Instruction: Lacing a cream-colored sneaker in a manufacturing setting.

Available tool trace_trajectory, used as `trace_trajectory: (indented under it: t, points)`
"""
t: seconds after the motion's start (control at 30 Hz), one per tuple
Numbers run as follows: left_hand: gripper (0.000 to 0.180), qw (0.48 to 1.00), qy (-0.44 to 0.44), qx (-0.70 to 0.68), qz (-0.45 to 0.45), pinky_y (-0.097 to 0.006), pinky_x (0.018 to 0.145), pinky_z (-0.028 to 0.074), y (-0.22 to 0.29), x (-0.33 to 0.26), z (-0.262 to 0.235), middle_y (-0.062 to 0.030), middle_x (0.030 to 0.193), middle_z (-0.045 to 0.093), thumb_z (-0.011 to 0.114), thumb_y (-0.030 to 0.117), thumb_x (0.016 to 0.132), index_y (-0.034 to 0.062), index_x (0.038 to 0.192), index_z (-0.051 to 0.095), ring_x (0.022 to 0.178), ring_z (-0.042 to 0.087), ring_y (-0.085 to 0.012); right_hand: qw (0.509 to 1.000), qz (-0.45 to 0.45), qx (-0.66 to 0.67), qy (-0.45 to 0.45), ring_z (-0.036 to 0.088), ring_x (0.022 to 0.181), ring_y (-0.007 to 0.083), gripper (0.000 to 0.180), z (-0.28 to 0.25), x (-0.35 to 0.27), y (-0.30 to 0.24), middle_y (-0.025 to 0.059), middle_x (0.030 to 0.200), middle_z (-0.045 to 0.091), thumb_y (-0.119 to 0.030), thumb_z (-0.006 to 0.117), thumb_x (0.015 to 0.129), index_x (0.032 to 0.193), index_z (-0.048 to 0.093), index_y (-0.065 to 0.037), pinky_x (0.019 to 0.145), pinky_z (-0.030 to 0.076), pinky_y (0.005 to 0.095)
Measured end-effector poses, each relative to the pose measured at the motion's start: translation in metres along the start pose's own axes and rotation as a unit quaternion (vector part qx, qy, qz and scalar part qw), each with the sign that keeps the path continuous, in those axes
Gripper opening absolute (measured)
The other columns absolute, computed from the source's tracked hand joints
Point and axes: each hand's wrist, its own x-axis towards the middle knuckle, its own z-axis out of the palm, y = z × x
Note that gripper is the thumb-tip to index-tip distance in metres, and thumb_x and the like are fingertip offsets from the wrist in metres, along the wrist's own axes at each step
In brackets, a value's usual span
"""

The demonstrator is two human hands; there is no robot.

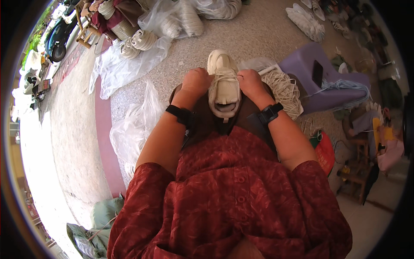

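Note:
A cream-coloured sneaker [224,84] rests on my lap, toe pointing away from me, opening toward me. My left hand [196,81] grips its left side at the laces, fingers curled. My right hand [250,82] holds the right side at the laces in the same way. Both wrists wear black bands. I am sitting, in a dark red patterned shirt and brown trousers.
A pile of white laces [285,88] lies beside my right knee, next to a purple plastic stool [308,64] with a dark phone on it. Clear plastic bags [133,125] and bundles of white cord [142,39] lie left and ahead. More shoes [305,19] lie far right.

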Motion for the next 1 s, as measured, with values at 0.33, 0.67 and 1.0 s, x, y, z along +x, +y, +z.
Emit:
trace_trajectory:
  t: [0.33,0.67,1.0]
  points:
    - [0.025,0.989,0.129,-0.076,0.019,-0.040,0.068,0.049,0.013,0.008,0.021,-0.0159,0.078,0.065,0.052,0.023,0.083,0.0024,0.082,0.065,0.073,0.063,-0.0298,0.988,-0.030,-0.143,-0.049,0.059,0.070,0.0382,0.010,-0.009,0.008,-0.029,0.0204,0.070,0.059,-0.005,0.055,0.067,0.072,0.063,-0.001,0.066,0.048,0.0442]
    - [0.016,0.827,-0.043,-0.559,-0.030,-0.021,0.057,0.038,-0.009,0.005,0.012,0.0022,0.067,0.054,0.058,0.021,0.081,0.0053,0.077,0.062,0.060,0.047,-0.0066,0.752,0.222,0.573,-0.238,0.046,0.065,0.0069,0.007,-0.016,0.029,0.024,-0.0025,0.070,0.054,-0.011,0.057,0.077,0.074,0.060,-0.005,0.059,0.035,0.0221]
    - [0.016,0.767,-0.044,-0.635,-0.083,-0.025,0.066,0.041,-0.002,-0.004,0.013,0.0011,0.070,0.057,0.061,0.019,0.077,0.0031,0.078,0.062,0.066,0.051,-0.0095,0.782,0.197,0.582,-0.107,0.051,0.074,0.0080,0.012,-0.020,-0.009,0.018,-0.0002,0.082,0.056,-0.004,0.061,0.078,0.090,0.060,-0.003,0.066,0.042,0.0193]
